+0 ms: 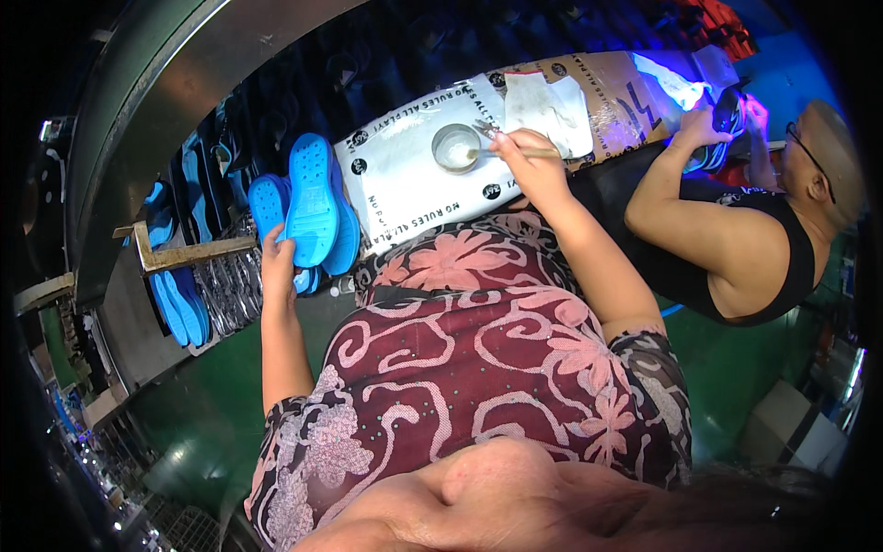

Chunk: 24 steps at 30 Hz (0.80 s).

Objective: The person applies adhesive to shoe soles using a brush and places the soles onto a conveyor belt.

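Green floor [212, 396] runs under a cramped workshop stn, w/ a curved metal frame [170, 120] arching over the upper L side and a violet-lit area at upper R. White printed wrap [405, 198] covers the work surface in front of the person. L hand [279, 262] is closed on the lower end of a bunch of blue soles [313, 198], approx 3 of them, held upright just L of the wrap, near a metal bracket [193, 253]. R hand [532, 170] is clamped on a brush [548, 154], its handle slanting over the rim of a round metal cup [440, 138] w/ pale stuff inside; can't tell for sure if the tip is dipped, as it's small & blurry. Paper scraps [561, 106] lie just beyond the R hand. Co-worker [754, 221] sits close on the R, both hands at a dark shoe [728, 112]. Main risks, imo: cup stands on loose, slick-looking wrap, so a sideways push w/ the brush could tip or slide it; a loaded brush crossing to the soles could drip on the wrap or lap; L grip is at 1 end only, so soles could fan out, slip or knock the bracket.
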{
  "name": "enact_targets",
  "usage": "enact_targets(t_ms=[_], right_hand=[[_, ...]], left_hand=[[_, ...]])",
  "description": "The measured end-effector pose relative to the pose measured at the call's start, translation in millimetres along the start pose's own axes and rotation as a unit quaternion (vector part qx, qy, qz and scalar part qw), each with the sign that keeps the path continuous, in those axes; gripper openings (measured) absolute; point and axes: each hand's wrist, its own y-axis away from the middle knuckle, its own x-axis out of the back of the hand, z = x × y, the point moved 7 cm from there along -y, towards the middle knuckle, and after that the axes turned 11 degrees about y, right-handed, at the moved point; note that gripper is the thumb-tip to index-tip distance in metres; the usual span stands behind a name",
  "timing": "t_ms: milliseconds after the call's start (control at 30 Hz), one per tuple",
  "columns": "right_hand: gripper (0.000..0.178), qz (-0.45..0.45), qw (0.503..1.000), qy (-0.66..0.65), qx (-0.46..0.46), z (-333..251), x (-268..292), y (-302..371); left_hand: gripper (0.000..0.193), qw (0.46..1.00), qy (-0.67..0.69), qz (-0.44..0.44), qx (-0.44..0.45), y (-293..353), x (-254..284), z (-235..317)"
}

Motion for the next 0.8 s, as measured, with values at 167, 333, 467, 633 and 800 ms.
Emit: enact_targets(t_ms=[167,333,467,633,800], right_hand=[[0.019,-0.020,0.989,0.136,0.057,3.8,-39.3,-18.8],[0.017,-0.020,0.972,0.215,0.088,10.3,-57.9,-17.5],[0.017,0.001,0.976,0.197,0.094,0.6,-49.5,-19.4],[0.024,0.025,0.999,-0.014,-0.016,9.7,-28.3,-15.4],[0.034,0.055,0.968,-0.190,-0.152,13.5,-16.7,3.1]], left_hand=[[0.021,0.958,0.163,-0.157,0.175,8.9,-21.3,-33.6],[0.017,0.931,0.231,-0.170,0.224,10.6,-39.2,-40.2],[0.021,0.927,0.229,-0.198,0.221,1.7,-45.3,-37.0],[0.036,0.940,0.236,-0.204,0.141,14.8,-68.2,-6.4],[0.045,0.978,0.122,-0.168,-0.029,26.8,-88.9,28.9]])
